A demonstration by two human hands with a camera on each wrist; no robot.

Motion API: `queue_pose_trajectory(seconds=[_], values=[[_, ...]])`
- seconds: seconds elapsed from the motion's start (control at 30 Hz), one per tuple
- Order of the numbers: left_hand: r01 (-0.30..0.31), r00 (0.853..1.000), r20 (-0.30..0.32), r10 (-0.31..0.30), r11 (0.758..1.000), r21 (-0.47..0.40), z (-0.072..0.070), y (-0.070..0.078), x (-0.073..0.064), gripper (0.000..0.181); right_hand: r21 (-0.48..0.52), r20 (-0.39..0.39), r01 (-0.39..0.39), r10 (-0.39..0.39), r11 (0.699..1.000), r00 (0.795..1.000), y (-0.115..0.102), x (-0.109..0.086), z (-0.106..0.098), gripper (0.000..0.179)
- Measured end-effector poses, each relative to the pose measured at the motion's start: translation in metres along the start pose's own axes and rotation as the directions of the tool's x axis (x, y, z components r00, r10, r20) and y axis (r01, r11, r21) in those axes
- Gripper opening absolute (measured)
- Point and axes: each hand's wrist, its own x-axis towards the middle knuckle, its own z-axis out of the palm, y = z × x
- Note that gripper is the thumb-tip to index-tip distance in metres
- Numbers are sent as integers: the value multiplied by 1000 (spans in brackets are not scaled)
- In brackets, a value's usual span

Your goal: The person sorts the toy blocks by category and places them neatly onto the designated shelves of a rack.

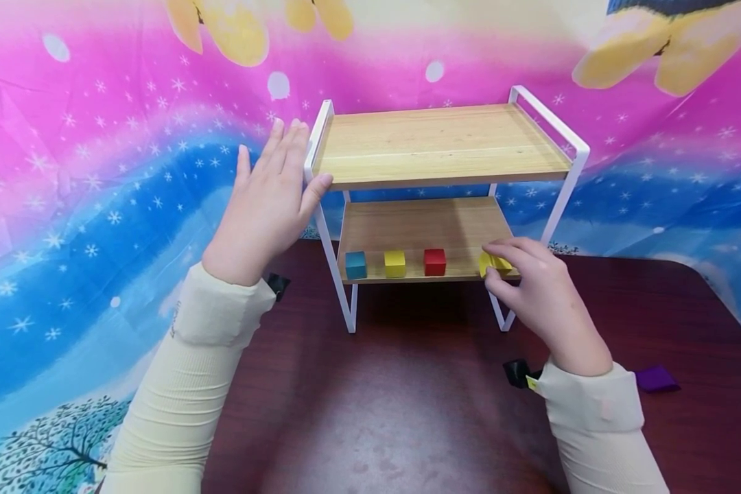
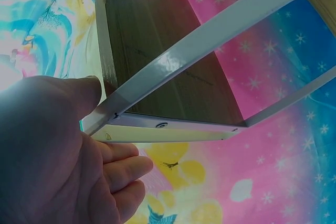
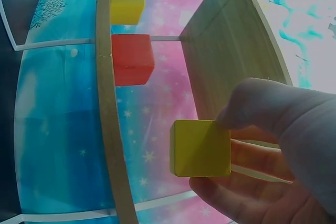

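Observation:
A two-tier rack has wooden shelves and a white frame (image 1: 562, 199). My left hand (image 1: 265, 199) lies against its upper left corner, fingers straight along the outer side and thumb at the front edge of the top shelf (image 1: 438, 147). Near the right end of the lower shelf (image 1: 420, 219), my right hand (image 1: 540, 291) pinches a yellow block (image 3: 200, 148) between thumb and fingers. Left of it, a red cube (image 1: 435, 263), a yellow cube (image 1: 394, 263) and a blue cube (image 1: 355, 265) stand spaced in a row along the front edge.
The rack stands on a dark reddish-brown table (image 1: 370, 412). A purple piece (image 1: 657, 379) lies on the table beside the right sleeve. A colourful printed cloth (image 1: 130, 137) with snowflakes hangs behind the rack and along the left side.

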Motion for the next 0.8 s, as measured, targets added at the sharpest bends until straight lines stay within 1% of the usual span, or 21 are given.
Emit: queue_pose_trajectory(seconds=[0.23,0.43,0.57,0.8], values=[[-2,1000,1,2,1000,7,0,0,0,78,-7,20,-8,8,1000,1000,1,3,3,33],[-7,1000,-7,7,1000,4,0,0,0,78,-12,31,3,-3,1000,1000,2,7,6,32],[-6,1000,-1,6,1000,2,-1,0,0,78,-17,35,7,-7,1000,999,3,8,8,31],[-3,1000,0,3,1000,-1,0,0,0,78,-21,58,-8,9,1000,998,4,11,11,30]])
